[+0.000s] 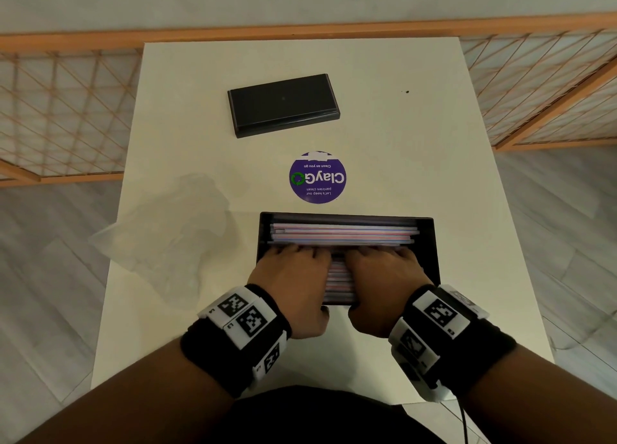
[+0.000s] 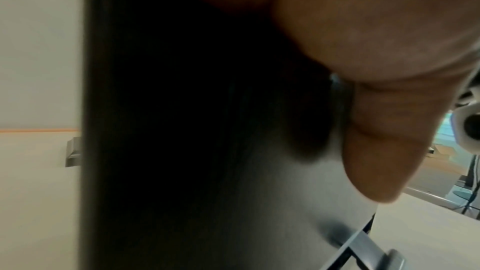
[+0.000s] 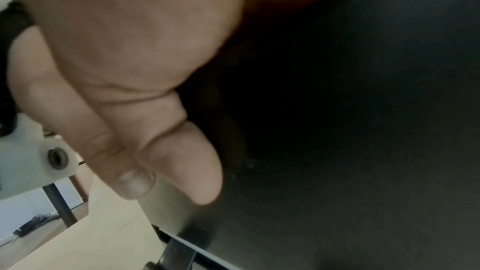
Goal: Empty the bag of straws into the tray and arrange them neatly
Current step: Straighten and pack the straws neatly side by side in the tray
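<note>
A black tray sits on the white table, filled with striped straws lying lengthwise in rows. Both hands reach into its near half. My left hand and right hand curl their fingers down over the near stack of straws, fingertips hidden among them. Both thumbs stay outside against the near wall. A strip of straws shows between the hands. In the left wrist view the thumb lies on the tray's dark wall; in the right wrist view the thumb does the same on that wall.
The crumpled clear plastic bag lies left of the tray. A flat black lid or box rests at the far middle of the table, with a round purple sticker between it and the tray. Wooden lattice screens stand beyond.
</note>
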Demonstrator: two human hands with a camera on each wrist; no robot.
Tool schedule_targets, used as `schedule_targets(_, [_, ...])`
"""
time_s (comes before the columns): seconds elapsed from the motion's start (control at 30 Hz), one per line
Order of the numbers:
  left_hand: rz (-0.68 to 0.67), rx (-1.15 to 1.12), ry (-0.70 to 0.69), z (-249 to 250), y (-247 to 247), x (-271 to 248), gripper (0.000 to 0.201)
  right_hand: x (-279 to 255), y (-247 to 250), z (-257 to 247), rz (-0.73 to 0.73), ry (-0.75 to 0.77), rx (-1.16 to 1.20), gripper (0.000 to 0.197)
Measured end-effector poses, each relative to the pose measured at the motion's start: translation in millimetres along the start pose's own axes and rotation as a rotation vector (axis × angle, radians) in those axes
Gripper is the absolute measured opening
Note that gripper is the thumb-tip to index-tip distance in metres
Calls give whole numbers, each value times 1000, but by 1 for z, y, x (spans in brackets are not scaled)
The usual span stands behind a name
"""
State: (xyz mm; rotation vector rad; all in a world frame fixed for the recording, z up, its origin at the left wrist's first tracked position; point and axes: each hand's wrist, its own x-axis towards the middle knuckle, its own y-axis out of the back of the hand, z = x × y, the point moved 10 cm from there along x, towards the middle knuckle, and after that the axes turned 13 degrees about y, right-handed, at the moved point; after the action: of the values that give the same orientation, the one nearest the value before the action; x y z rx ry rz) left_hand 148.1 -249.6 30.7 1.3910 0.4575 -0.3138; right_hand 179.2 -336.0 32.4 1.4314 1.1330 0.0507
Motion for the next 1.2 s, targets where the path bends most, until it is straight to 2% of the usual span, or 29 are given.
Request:
schedule_targets(0.13, [-10, 11, 17, 0, 1, 0, 57, 0, 0, 0, -15, 2, 16, 55])
schedule_targets(0.2, [-16, 5, -7, 5, 3, 1, 54, 0, 1, -3, -23, 22, 22, 57])
schedule_targets(0.3, [-33, -51, -27, 11, 2, 3, 57, 3, 1, -6, -46, 44, 38, 59])
schedule_targets(0.4, [-15, -38, 6, 4, 1, 3, 63, 0, 3, -1, -38, 2, 28, 53])
schedule_targets(0.6, [10, -25, 25, -2, 4, 0, 57, -2, 1, 2, -48, -46, -5, 41])
schedule_targets(0.77, [-29, -5, 20, 0, -1, 1, 56, -2, 0, 2, -31, -18, 12, 49])
schedule_targets(0.93, [-91, -44, -26, 3, -4, 8, 71, 6, 0, -5, -14, 71, 38, 64])
schedule_targets(1.1, [-65, 0, -1, 3, -2, 2, 54, 2, -3, -5, -40, 37, -14, 55])
schedule_targets(1.2, [-61, -5, 9, 2, -1, -1, 51, 2, -5, -3, -50, 19, 5, 55])
